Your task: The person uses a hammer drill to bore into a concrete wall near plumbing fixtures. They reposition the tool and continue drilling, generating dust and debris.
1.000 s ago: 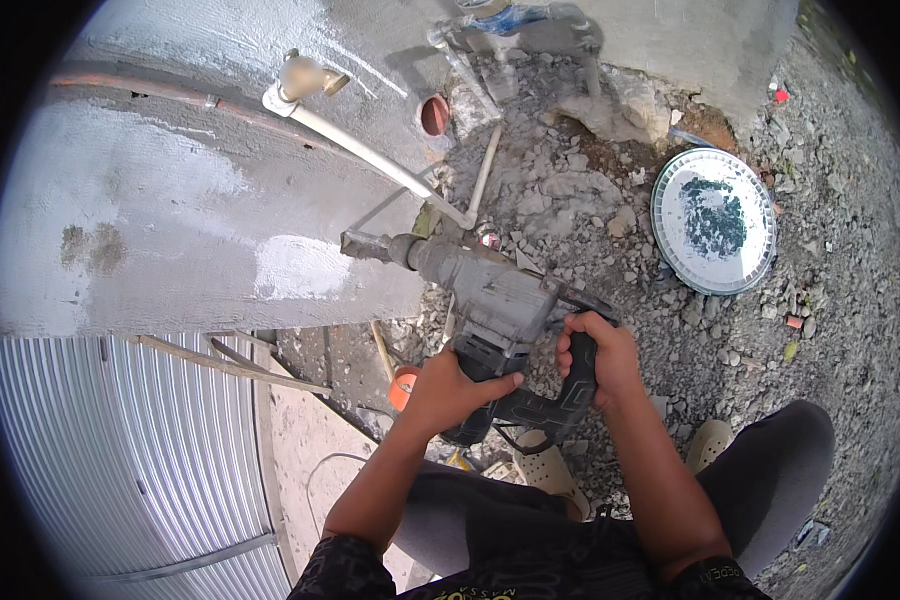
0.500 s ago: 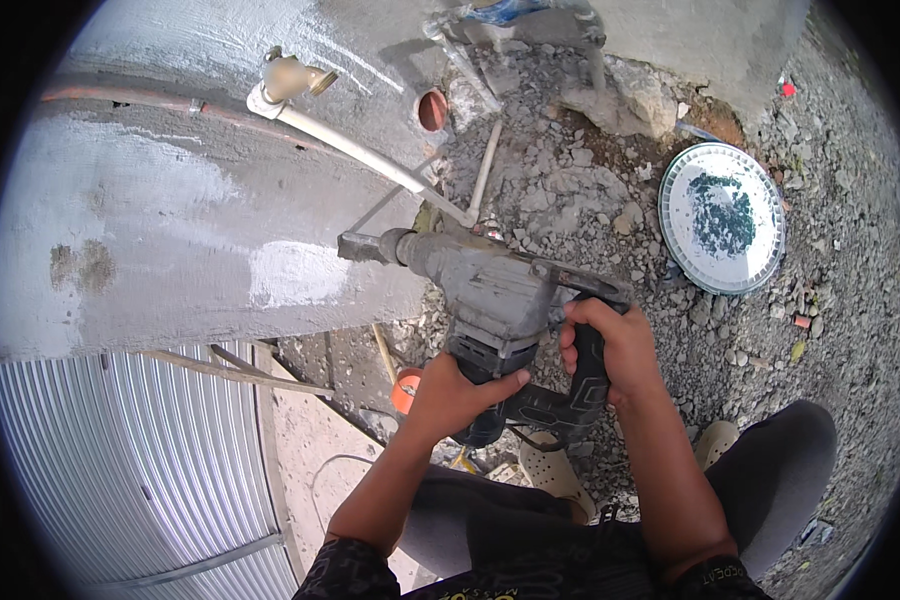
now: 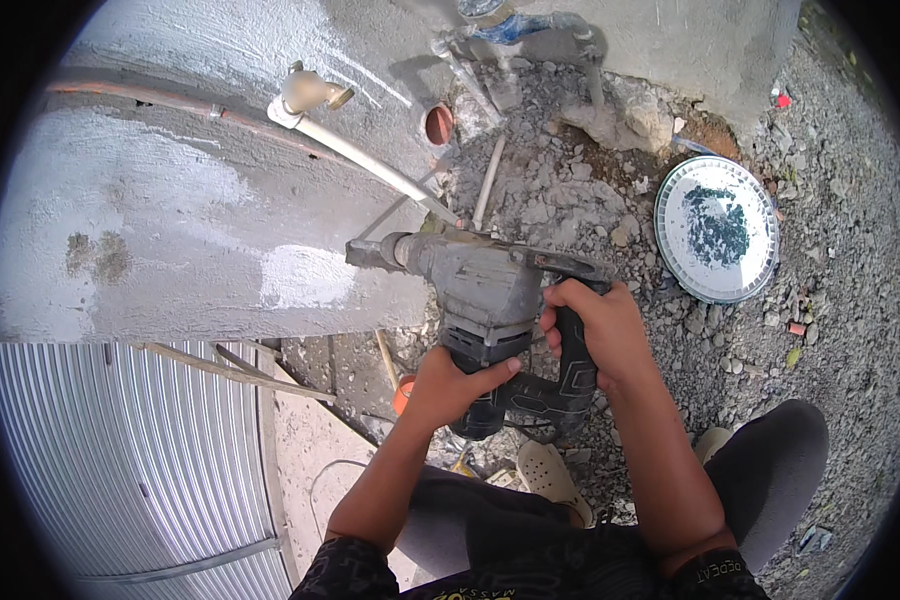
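Observation:
A dusty grey and black rotary hammer (image 3: 485,290) lies across my front, held in both hands. Its wide flat chisel (image 3: 368,253) points left and overlaps the grey wall beside a whitish patch (image 3: 308,276); whether the tip touches the wall I cannot tell. Around the lower motor housing, my left hand (image 3: 450,385) is closed with the thumb laid along it. My right hand (image 3: 605,335) grips the black rear handle (image 3: 573,365), its fingers curled near the trigger, which is hidden.
Beyond the chisel, a white pipe (image 3: 370,167) with a brass tap (image 3: 310,92) runs along the wall. Broken rubble (image 3: 570,200) covers the ground, with a round white lid (image 3: 718,230) at right. Corrugated metal sheet (image 3: 140,440), a wooden strip (image 3: 235,374) and an orange container (image 3: 403,393) are at left.
The wall, pipe and tap appear slightly lower and further right as the view shifts. The rear handle and my right hand sit a little further left and higher. Both grips are kept.

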Demonstrator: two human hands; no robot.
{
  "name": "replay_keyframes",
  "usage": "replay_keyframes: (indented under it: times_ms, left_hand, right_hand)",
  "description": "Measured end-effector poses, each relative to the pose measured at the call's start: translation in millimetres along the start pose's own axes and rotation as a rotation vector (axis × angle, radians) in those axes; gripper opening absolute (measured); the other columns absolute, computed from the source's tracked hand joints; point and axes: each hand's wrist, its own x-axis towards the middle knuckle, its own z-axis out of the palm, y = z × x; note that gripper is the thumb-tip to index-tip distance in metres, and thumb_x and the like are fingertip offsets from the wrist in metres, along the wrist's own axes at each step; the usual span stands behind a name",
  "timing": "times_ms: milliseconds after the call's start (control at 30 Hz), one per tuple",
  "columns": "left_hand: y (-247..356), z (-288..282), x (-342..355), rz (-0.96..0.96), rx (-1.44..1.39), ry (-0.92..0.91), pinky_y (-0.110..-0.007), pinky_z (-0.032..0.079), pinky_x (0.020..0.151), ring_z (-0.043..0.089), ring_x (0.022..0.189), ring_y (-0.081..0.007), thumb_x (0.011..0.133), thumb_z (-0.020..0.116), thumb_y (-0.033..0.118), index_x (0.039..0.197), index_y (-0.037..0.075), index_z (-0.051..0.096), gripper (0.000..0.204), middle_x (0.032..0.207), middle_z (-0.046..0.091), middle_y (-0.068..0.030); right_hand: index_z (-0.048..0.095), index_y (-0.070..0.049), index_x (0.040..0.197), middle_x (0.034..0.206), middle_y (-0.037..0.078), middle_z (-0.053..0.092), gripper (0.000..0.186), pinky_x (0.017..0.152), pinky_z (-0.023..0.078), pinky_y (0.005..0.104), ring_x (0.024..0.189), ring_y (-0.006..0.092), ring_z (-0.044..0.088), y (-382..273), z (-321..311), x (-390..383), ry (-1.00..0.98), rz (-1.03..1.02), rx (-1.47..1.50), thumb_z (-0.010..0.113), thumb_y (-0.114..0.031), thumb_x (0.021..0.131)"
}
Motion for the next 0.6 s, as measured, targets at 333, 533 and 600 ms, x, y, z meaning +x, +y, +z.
replay_keyframes:
  times_ms: [333,533,600]
  left_hand:
    - [-11,-1,-7,0.059,-0.064,0.028,-0.034,0.057,0.088,0.072,0.098,-0.0182,0.078,0.093,0.028,0.118,-0.006,0.072,0.056,0.109,0.077,-0.0126]
    - [2,6,-38,-0.020,0.165,-0.037,-0.035,0.057,0.087,0.072,0.096,-0.0192,0.076,0.093,0.030,0.119,-0.006,0.071,0.060,0.109,0.076,-0.0132]
    - [5,10,-54,-0.050,0.236,-0.045,-0.035,0.057,0.088,0.072,0.096,-0.0205,0.075,0.093,0.035,0.118,-0.007,0.072,0.064,0.108,0.077,-0.0141]
  right_hand:
    - [0.069,0.005,0.093,0.074,0.012,0.071,0.025,0.048,0.049,0.0315,0.055,0.0158,0.063,9,8,-11,-0.059,-0.068,-0.050,0.074,-0.019,0.091]
    - [0.068,0.001,0.092,0.078,0.010,0.070,0.024,0.052,0.051,0.0316,0.059,0.0158,0.063,35,-23,-44,0.010,0.052,0.176,0.073,-0.022,0.092]
    - [0.067,0.000,0.091,0.079,0.010,0.069,0.023,0.053,0.052,0.0316,0.060,0.0159,0.063,44,-33,-59,0.015,0.085,0.234,0.072,-0.023,0.092]
